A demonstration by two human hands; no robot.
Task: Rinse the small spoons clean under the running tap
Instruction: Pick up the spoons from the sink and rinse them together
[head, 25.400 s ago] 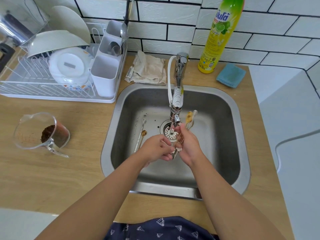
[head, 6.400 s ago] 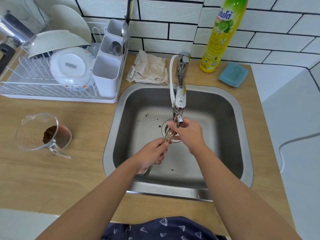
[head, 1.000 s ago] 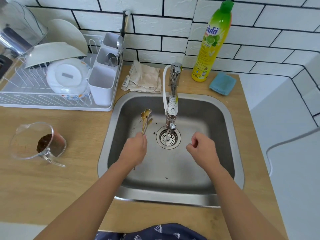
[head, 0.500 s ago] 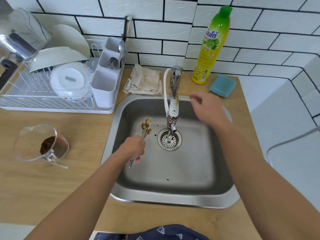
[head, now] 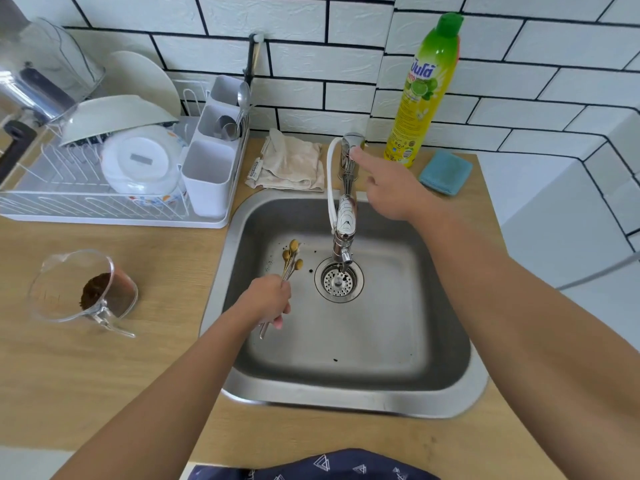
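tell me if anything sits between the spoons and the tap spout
Nothing visible does. The left hand grips the spoons over the sink floor, just left of the tap spout, with only bare steel and the drain between them. The right hand is up at the tap's lever, clear of that path.

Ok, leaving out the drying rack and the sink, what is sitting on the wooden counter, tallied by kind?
Dish soap bottle: 1
Beige cloth: 1
Blue sponge: 1
Clear measuring jug: 1
Total: 4
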